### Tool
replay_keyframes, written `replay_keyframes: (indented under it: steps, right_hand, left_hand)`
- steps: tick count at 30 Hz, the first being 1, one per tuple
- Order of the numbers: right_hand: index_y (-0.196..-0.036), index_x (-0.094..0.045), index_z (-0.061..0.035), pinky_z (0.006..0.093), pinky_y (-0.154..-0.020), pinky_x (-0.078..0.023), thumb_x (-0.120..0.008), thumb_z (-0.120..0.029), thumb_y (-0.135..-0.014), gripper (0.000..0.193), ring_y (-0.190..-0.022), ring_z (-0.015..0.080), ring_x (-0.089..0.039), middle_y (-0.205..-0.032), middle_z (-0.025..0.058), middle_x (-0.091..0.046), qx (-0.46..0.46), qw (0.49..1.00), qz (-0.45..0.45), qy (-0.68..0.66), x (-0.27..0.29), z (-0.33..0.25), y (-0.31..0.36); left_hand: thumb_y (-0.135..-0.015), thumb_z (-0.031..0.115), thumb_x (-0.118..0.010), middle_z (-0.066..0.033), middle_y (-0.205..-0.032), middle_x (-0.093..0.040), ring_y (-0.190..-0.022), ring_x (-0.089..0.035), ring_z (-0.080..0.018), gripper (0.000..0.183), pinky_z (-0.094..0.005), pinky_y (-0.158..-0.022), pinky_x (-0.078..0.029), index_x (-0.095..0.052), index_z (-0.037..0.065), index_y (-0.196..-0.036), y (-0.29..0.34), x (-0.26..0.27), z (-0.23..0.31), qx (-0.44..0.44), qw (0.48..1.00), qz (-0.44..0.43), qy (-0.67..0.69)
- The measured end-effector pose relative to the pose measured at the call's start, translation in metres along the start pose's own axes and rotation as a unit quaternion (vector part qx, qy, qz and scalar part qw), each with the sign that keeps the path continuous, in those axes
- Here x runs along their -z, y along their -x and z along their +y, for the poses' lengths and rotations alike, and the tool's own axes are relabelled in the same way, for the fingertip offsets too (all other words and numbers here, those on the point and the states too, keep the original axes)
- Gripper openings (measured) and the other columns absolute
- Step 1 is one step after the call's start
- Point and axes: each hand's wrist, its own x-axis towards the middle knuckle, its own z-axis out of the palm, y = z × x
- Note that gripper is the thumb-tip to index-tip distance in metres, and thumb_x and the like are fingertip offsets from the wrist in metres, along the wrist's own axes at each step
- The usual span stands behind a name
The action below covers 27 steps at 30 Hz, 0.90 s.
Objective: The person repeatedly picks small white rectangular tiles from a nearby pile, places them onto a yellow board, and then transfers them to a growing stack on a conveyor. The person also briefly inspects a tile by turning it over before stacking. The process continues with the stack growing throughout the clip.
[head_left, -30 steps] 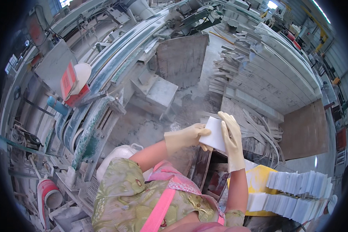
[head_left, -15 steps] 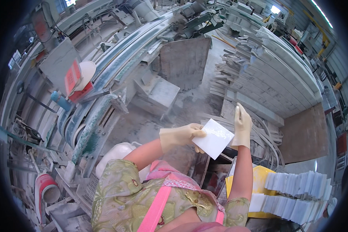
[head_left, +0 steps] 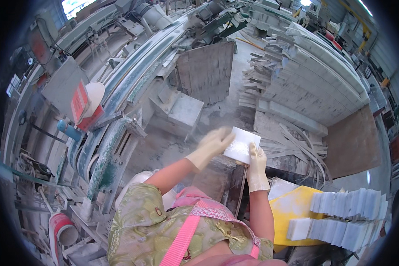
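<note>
While the right hand (head_left: 256, 162) grips a white tile (head_left: 242, 142), the left hand (head_left: 214, 143) lies open beside it.

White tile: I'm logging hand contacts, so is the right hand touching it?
Touching. The head view shows the right hand gripping the white tile at its right edge, thumb over its face.

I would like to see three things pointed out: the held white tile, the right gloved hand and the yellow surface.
Held white tile (head_left: 242, 144), head view: middle of its broad face.
Right gloved hand (head_left: 257, 164), head view: middle of the hand.
Yellow surface (head_left: 295, 207), head view: a bare part.
</note>
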Motion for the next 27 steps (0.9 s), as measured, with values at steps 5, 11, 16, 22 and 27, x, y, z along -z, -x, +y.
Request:
replay_keyframes:
  steps: [5, 11, 16, 22, 27]
  right_hand:
    - [-0.119, -0.064, 0.0038, 0.0319, -0.063, -0.059, -0.061, -0.038, -0.102, 0.045, -0.081, 0.0151, -0.068, -0.102, 0.0079, -0.07, -0.019, 0.999, -0.008, -0.039, -0.006, 0.003, 0.009]
    - [-0.123, -0.06, 0.004, 0.0317, -0.056, -0.06, -0.059, -0.041, -0.103, 0.049, -0.078, 0.0152, -0.069, -0.104, 0.0103, -0.07, -0.051, 0.998, -0.04, -0.02, -0.016, -0.003, 0.027]
    - [-0.11, -0.064, 0.0021, 0.0289, -0.051, -0.058, -0.06, -0.043, -0.102, 0.046, -0.064, 0.0145, -0.068, -0.086, 0.0099, -0.071, -0.034, 0.998, -0.044, -0.034, -0.025, -0.01, 0.04]
    - [-0.112, -0.064, 0.002, 0.0295, -0.052, -0.054, -0.06, -0.041, -0.102, 0.044, -0.063, 0.0172, -0.066, -0.087, 0.0092, -0.07, -0.015, 0.998, -0.054, 0.015, -0.029, 0.002, 0.04]
    - [-0.119, -0.062, -0.0038, 0.0301, -0.05, -0.051, -0.062, -0.039, -0.101, 0.04, -0.078, 0.0169, -0.067, -0.105, 0.008, -0.069, -0.078, 0.983, 0.035, -0.162, -0.033, 0.003, 0.035]
  left_hand:
    - [-0.09, 0.022, -0.067, -0.0191, -0.133, -0.064, -0.133, -0.052, -0.04, 0.048, -0.0452, -0.112, -0.041, -0.06, 0.0, -0.132, -0.016, 0.01, 0.025, -0.257, 0.959, 0.121, -0.01]
    - [-0.085, 0.013, -0.068, -0.0183, -0.136, -0.062, -0.141, -0.043, -0.0414, 0.048, -0.0505, -0.119, -0.033, -0.062, 0.001, -0.131, -0.019, 0.001, 0.031, -0.251, 0.965, 0.002, 0.075]
    - [-0.084, 0.011, -0.068, -0.0199, -0.128, -0.065, -0.138, -0.047, -0.0429, 0.042, -0.0544, -0.116, -0.035, -0.063, 0.001, -0.124, -0.031, 0.01, 0.025, -0.304, 0.948, 0.088, -0.016]
    - [-0.083, 0.014, -0.069, -0.0243, -0.11, -0.066, -0.116, -0.06, -0.0438, 0.027, -0.0555, -0.106, -0.043, -0.064, 0.002, -0.107, -0.074, 0.022, 0.011, -0.376, 0.877, 0.245, -0.174]
    - [-0.097, 0.025, -0.057, -0.019, -0.09, -0.072, -0.083, -0.071, -0.0321, 0.029, -0.0403, -0.081, -0.054, -0.072, 0.0, -0.1, -0.087, 0.024, -0.041, -0.126, 0.955, 0.234, -0.128]
